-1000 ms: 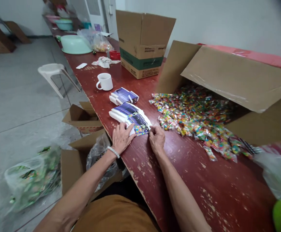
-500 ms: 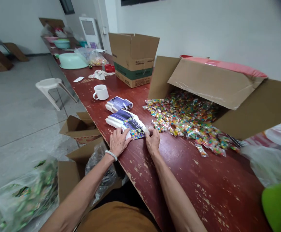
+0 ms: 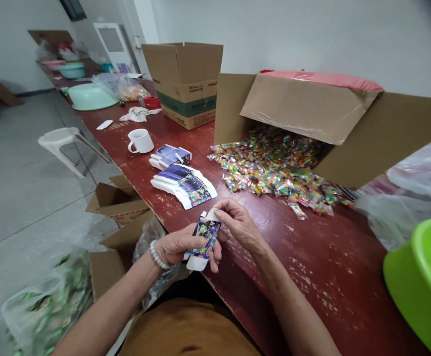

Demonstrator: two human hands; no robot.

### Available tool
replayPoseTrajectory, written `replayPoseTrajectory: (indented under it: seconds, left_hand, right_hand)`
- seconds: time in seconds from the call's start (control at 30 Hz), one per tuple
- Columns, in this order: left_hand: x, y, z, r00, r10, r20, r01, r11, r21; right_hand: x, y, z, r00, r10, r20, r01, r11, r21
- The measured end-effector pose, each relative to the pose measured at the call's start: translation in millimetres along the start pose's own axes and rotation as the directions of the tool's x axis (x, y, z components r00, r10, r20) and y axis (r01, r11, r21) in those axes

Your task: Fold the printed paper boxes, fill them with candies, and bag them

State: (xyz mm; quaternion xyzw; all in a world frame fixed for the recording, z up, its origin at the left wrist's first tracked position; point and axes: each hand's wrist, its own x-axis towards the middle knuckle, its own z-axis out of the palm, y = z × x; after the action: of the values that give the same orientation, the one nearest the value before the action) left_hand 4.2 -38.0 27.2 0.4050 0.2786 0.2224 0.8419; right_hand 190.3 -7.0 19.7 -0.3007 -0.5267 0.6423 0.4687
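Observation:
A small purple printed carton (image 3: 205, 236) with white end flaps is held above the table's front edge. My left hand (image 3: 185, 244), a pale bead bracelet at its wrist, is closed around the carton with the thumb across its front. My right hand (image 3: 237, 220) pinches the white flap at the carton's upper end. Just beyond lies a fanned stack of flat purple cartons (image 3: 185, 185), and behind that a second bundle of cartons (image 3: 170, 155). Wrapped candies (image 3: 270, 168) spill from a tipped cardboard box (image 3: 297, 109) to the right.
A white mug (image 3: 141, 141) stands left of the cartons on the red table (image 3: 274, 257). Behind it are an upright cardboard box (image 3: 189, 106) and a mint basin (image 3: 92, 96). A green tub (image 3: 419, 277) is at the right. Boxes and a white stool (image 3: 65, 141) are on the floor.
My hands have lifted one carton off the stack and drawn it towards my body. The carton now looks opened out, with flaps at both ends. The view has shifted to the right.

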Motion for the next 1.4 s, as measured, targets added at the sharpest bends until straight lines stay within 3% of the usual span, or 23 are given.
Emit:
replayPoseTrajectory:
  seconds: [0.1,0.27,0.4,0.47,0.53,0.6,0.67,0.77,0.83,0.93,1.0,1.2,1.33,1.4]
  left_hand:
    - [3.1,-8.6,9.2,0.999,0.039,-0.03,-0.04,0.999,-0.026]
    - [5.8,-4.0,18.5,0.986,0.064,-0.154,-0.055,0.997,0.063]
    - [13.1,-4.2,23.1,0.918,0.116,-0.379,-0.061,0.986,0.154]
    - [18.1,-6.9,22.7,0.889,0.137,-0.437,-0.081,0.986,0.145]
    - [22.5,-9.2,21.6,0.881,0.164,-0.444,-0.105,0.982,0.155]
    - [25.4,-10.0,21.9,0.866,0.199,-0.458,-0.116,0.972,0.202]
    - [26.5,-9.6,25.0,0.822,0.28,-0.497,-0.152,0.947,0.282]
    - [26.5,-10.2,32.9,0.702,0.42,-0.575,-0.226,0.898,0.378]
    - [26.5,-12.9,37.3,0.628,0.482,-0.611,-0.271,0.871,0.408]
    - [26.9,-17.7,38.3,0.583,0.547,-0.601,-0.294,0.831,0.472]
    - [26.7,-18.7,35.5,0.588,0.559,-0.585,-0.273,0.818,0.507]
    - [24.1,-11.4,25.8,0.693,0.453,-0.56,-0.201,0.868,0.454]
    - [25.4,-9.7,23.0,0.716,0.486,-0.501,-0.16,0.813,0.561]
    - [27.0,-11.3,22.4,0.72,0.484,-0.497,-0.175,0.82,0.545]
  right_hand:
    - [-6.6,-2.4,1.3,0.998,0.045,-0.042,-0.044,0.999,0.017]
    - [-14.4,-8.2,0.0,0.994,0.07,-0.083,-0.06,0.991,0.122]
    - [-21.9,-1.6,-1.3,0.987,0.163,0.0,-0.161,0.975,0.152]
    - [-24.4,4.9,-1.0,0.974,0.22,0.056,-0.227,0.961,0.161]
    - [-25.0,9.9,-0.6,0.976,0.216,-0.006,-0.213,0.969,0.124]
    - [-24.1,11.6,-1.5,0.977,0.142,-0.159,-0.142,0.99,0.011]
    - [-22.8,10.5,-3.8,0.96,0.068,-0.271,-0.105,0.986,-0.126]
    - [-22.7,9.3,-6.7,0.945,0.04,-0.323,-0.116,0.969,-0.22]
    - [-24.1,10.8,-5.5,0.936,0.024,-0.35,-0.099,0.976,-0.196]
    - [-26.8,14.3,-0.4,0.92,-0.004,-0.392,-0.042,0.993,-0.108]
    - [-28.0,15.5,1.5,0.931,-0.008,-0.366,-0.014,0.998,-0.059]
    - [-22.6,15.4,-14.8,0.946,0.1,-0.31,-0.109,0.994,-0.01]
    - [-16.1,14.4,-27.3,0.957,0.174,-0.233,-0.159,0.984,0.083]
    - [-15.9,13.5,-28.9,0.971,0.146,-0.189,-0.144,0.989,0.023]
